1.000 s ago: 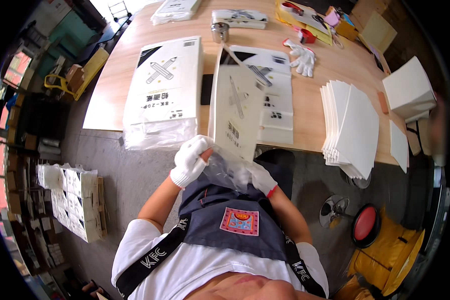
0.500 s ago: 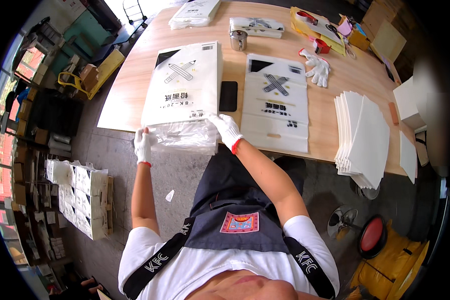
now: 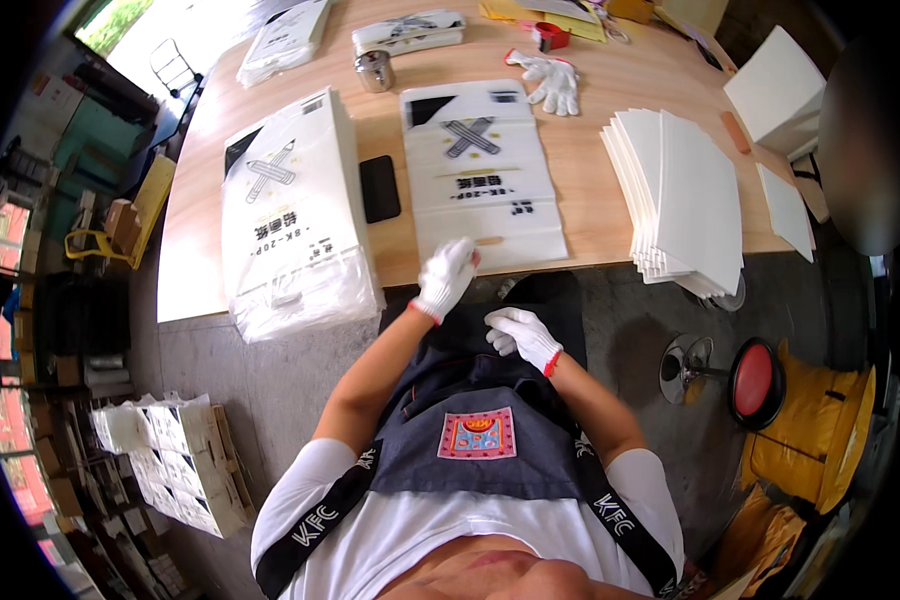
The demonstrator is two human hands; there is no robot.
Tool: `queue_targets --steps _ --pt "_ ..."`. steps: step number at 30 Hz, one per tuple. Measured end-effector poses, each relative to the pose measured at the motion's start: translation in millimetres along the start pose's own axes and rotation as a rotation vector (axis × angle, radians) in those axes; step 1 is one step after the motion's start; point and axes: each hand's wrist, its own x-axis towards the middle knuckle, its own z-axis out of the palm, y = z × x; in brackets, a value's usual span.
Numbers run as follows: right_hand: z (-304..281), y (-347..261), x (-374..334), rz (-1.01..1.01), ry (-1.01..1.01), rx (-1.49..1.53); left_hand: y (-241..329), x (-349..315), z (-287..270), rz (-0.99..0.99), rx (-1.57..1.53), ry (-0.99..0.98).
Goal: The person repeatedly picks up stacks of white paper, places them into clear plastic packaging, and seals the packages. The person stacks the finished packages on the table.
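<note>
A flat white plastic bag [image 3: 485, 205], printed with crossed pencils, lies at the table's near edge; it may be the top of a pile. Over its near left corner is my left hand [image 3: 447, 278] in a white knit glove, fingers curled. Whether it pinches the bag is hidden. My right hand [image 3: 522, 337], gloved too, hovers before my apron just off the table edge, fingers loosely stretched and holding nothing visible. To the left stands a thick stack of filled paper packs [image 3: 290, 200], its loose plastic ends hanging over the edge.
A black phone [image 3: 379, 188] lies between stack and bag. Behind are a metal canister [image 3: 374, 71], a spare glove [image 3: 550, 82] and a red tape dispenser [image 3: 550, 37]. Fanned white paper piles [image 3: 680, 200] sit at the right. A red-topped stool [image 3: 755, 382] stands on the floor.
My left hand has left the filled stack and come right to the flat bag. My right hand has dropped back off the stack toward my apron. The view has shifted right.
</note>
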Motion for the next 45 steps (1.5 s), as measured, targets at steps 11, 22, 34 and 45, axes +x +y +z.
queue_targets --steps 11,22,34,45 --pt "-27 15 -30 -0.093 0.026 0.046 -3 96 17 -0.147 0.113 -0.434" --pt "-52 -87 150 -0.653 0.37 -0.186 54 118 -22 0.094 0.18 -0.271" --pt "-44 -100 21 -0.654 0.433 -0.851 89 120 -64 -0.162 -0.925 -0.278" --pt "-11 -131 95 -0.689 0.187 -1.217 117 70 -85 0.056 -0.152 -0.063"
